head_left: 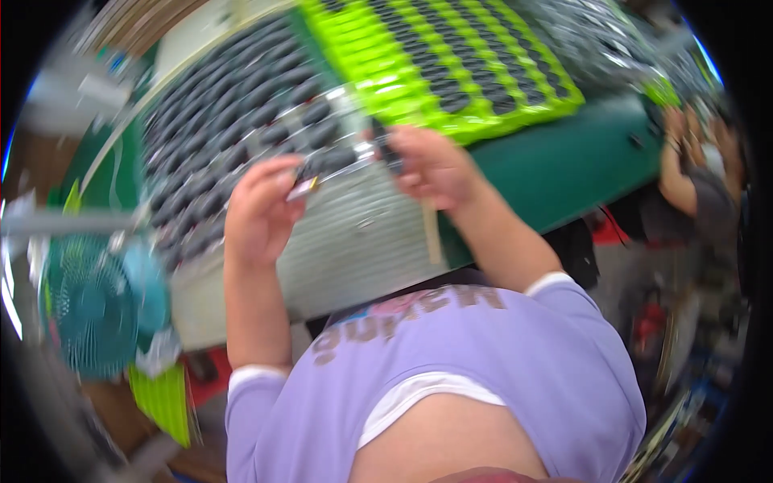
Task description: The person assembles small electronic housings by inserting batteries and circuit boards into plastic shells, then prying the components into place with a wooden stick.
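Note:
In front of me my left hand (262, 211) is closed, thumb and fingertips pinching a small dark piece with a pale, yellow-edged side (303, 189). To its right, my right hand (435, 167) is closed round a slim black object (385, 146); blur hides its exact kind. The two hands are apart, above the near edge of a clear plastic tray (348, 101). Rows of dark grey rounded pieces (241, 105) fill much of that tray. Beneath my hands lies a pale ribbed surface (346, 249).
A lime green tray (475, 129) with rows of dark oval pieces lies at the far right on the green tabletop (547, 173). Clear plastic wrapping (596, 40) lies beyond it. A teal fan (93, 302) stands at the left. Another person's arm (676, 173) shows at the right.

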{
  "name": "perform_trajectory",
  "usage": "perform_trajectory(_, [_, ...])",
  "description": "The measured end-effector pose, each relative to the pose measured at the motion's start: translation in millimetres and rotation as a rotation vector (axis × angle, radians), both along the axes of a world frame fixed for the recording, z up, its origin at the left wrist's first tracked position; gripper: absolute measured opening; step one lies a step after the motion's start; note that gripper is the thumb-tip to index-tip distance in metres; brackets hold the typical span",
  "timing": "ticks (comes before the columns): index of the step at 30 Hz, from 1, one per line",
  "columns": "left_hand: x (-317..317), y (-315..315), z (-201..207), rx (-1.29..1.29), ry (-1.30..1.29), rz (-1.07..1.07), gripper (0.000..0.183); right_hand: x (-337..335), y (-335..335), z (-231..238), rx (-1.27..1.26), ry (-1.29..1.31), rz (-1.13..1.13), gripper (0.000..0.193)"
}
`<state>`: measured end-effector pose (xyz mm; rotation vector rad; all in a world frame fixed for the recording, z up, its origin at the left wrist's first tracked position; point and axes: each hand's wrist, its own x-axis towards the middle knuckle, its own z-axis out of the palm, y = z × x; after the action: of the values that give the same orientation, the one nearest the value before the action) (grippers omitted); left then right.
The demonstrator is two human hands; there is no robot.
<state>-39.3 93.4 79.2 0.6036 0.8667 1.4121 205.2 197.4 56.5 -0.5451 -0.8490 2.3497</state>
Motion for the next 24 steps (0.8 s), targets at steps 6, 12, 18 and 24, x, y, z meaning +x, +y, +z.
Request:
perform_trajectory(6, [63, 9, -13, -0.040, 0.160, -0.013, 0.025, -12, -11, -13, -0.102, 0.150, 0.086, 0.031])
perform_trajectory(12, [67, 12, -29, 0.011, 0.067, 0.089, 0.032, -11, -7, -8, -0.084, 0.191, 0.051, 0.034])
perform_trajectory(18, [72, 3, -21, -0.102, 0.108, 0.025, 0.043, -4, -12, -2, -0.032, 0.006, 0.034, 0.039])
perform_trajectory(24, [47, 3, -31, -0.077, -0.093, 0.043, 0.028, 0, -5, -1, 0.043, 0.002, 0.134, 0.042])
